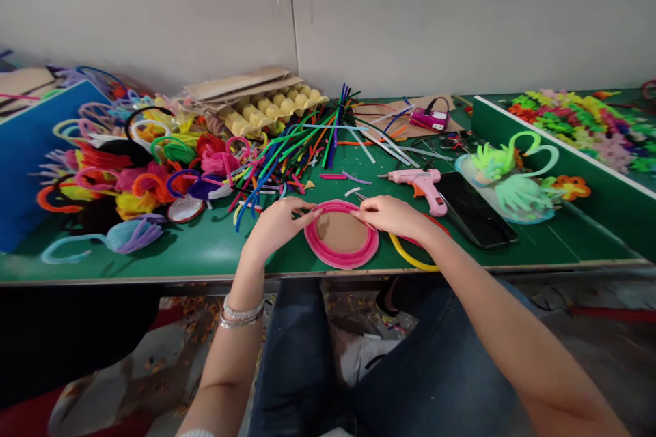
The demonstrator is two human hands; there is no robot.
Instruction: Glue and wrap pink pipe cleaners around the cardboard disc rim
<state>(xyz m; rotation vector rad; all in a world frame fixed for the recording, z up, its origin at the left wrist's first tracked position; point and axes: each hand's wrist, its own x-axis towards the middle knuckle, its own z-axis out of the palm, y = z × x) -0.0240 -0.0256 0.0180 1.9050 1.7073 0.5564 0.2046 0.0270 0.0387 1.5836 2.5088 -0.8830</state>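
Left hand: my left hand [279, 222] is curled, its fingers [302, 210] drawn narrow and close together, the tips pinched onto the far-left rim of the ring [341, 261].
Right hand: my right hand [392, 215] lies knuckles up, fingers [366, 213] bunched just as narrow, the tips pressed on the ring's far-right rim.
Ring: a pink fuzzy coil, lying flat between my two sets of fingertips, its near edge toward me and close to the table [205, 246] edge.
Ring's axis: it is round, so no end points anywhere; it faces straight up, and as seen its wider span runs from my left fingertips to my right.
Disc: a brown card disc [341, 231] fills the ring's middle, just below my fingertips.
Under my right wrist: a yellow hoop [410, 257] touches the ring's right side; whether it slips under it I cannot tell.
Beyond my right fingers: a pink glue gun [417, 181] lies on its side, nozzle toward my left, with a dark phone [476, 218] just right of it.
Beyond my left fingers: a heap of loose stems [302, 143], fanned away from me.
Left wrist: silver bangles [242, 312].
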